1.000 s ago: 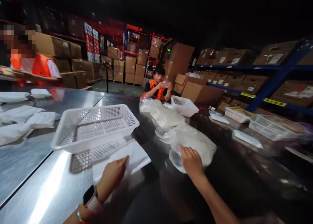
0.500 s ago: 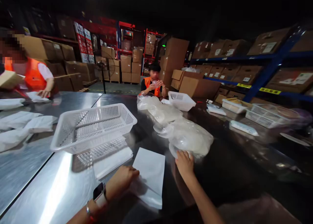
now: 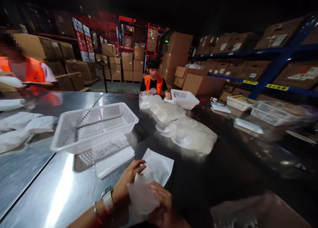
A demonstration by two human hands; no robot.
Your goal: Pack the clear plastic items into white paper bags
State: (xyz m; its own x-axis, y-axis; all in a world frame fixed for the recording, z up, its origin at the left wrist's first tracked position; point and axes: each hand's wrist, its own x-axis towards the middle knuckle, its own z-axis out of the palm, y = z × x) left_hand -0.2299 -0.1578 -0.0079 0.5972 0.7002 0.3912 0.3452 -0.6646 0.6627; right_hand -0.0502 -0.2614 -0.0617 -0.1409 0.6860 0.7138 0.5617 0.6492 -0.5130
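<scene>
A flat white bag (image 3: 161, 165) lies on the dark table close in front of me, its near end lifted into a whitish, partly see-through flap (image 3: 142, 195). My left hand (image 3: 128, 178), with a watch at the wrist, is closed on the bag's left edge. From the right, my right hand (image 3: 161, 197) curls its fingers at the flap's edge; it is blurred, and anything else inside it is hidden. Beyond the hands rests a pile of clear plastic-wrapped pieces (image 3: 193, 135). Left of the bag is a stack of flat white bags (image 3: 115, 161).
A white perforated basket (image 3: 96, 145) stands at left, with filled white packets (image 3: 17, 132) beyond it. A smaller white basket (image 3: 185, 100) is by the co-worker opposite (image 3: 152, 82). Another co-worker (image 3: 34, 72) is at far left. Trays (image 3: 273, 113) and a white packet (image 3: 248, 126) lie right.
My right hand has left the plastic pile and come back to the white bag. The bag's near end has risen and the bag has turned. The co-worker opposite has lowered their hands.
</scene>
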